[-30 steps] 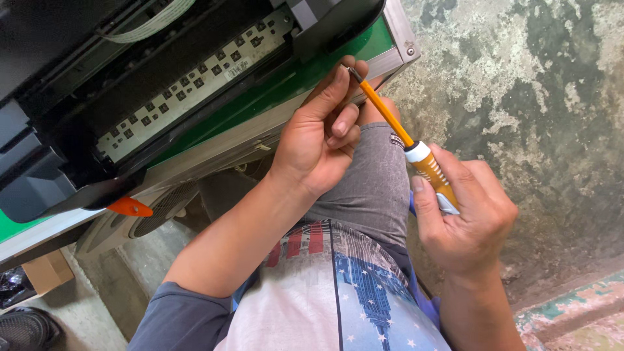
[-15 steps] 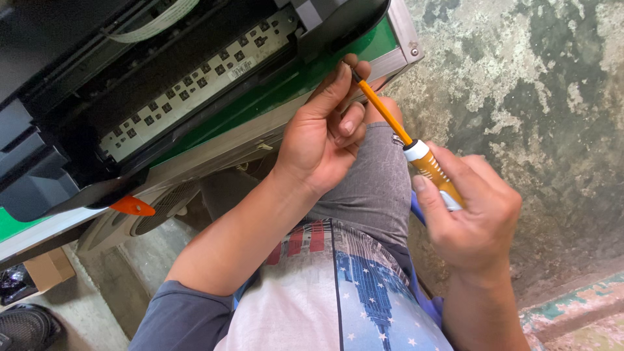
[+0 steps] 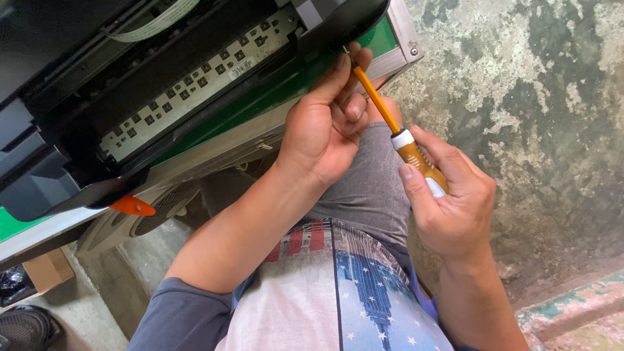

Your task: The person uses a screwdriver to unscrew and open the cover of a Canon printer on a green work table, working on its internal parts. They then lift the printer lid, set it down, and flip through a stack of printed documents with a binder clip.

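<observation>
A black printer [image 3: 162, 78] with its casing off sits on a green-topped table [image 3: 380, 39] with a metal edge. My right hand [image 3: 448, 201] grips the orange handle of a screwdriver [image 3: 403, 140]. Its orange shaft slants up and left, and the tip meets the printer's lower right corner. My left hand [image 3: 325, 127] rests against the table edge, its fingertips steadying the shaft near the tip. A strip of small keys or contacts shows inside the printer.
A stained concrete wall [image 3: 533, 97] fills the right side. Under the table stand a fan grille [image 3: 166, 208] and an orange plastic piece [image 3: 132, 206]. A cardboard box [image 3: 42, 270] and a dark shoe [image 3: 26, 328] lie on the floor at lower left.
Both hands have hardly moved; the screwdriver tip stays at the printer's corner, and my right hand's grip on the handle has turned a little.
</observation>
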